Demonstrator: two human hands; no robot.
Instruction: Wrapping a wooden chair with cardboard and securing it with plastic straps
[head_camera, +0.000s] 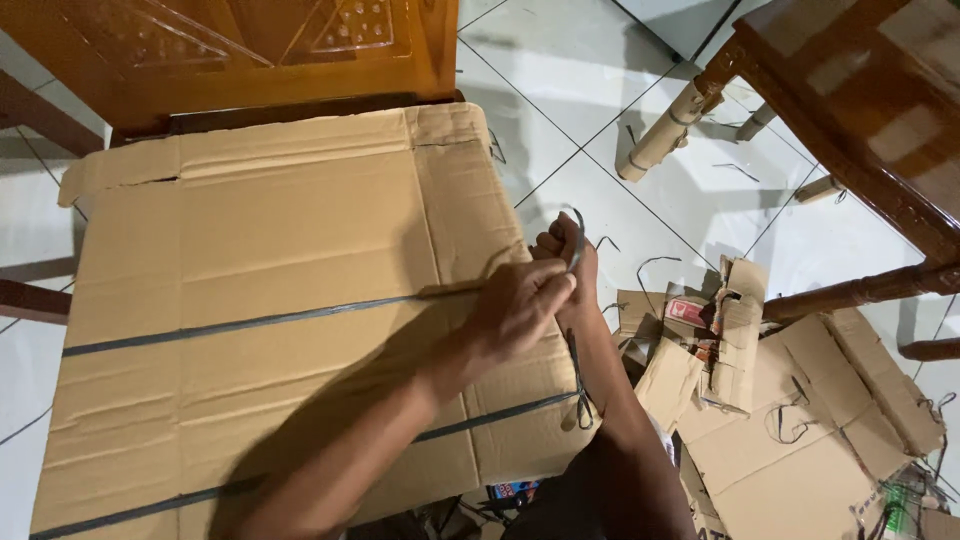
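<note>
Strapping band (577, 250) pinched in your left hand (520, 305) and right hand (562, 245) at the cardboard sheet's (270, 260) right edge, two dark straps already crossing it, ends not yet fastened.

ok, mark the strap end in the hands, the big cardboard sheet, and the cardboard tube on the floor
strap end (577, 245), head view, loop above the fingers
cardboard sheet (290, 240), head view, bare upper panel
cardboard tube (662, 135), head view, mid-length
</note>
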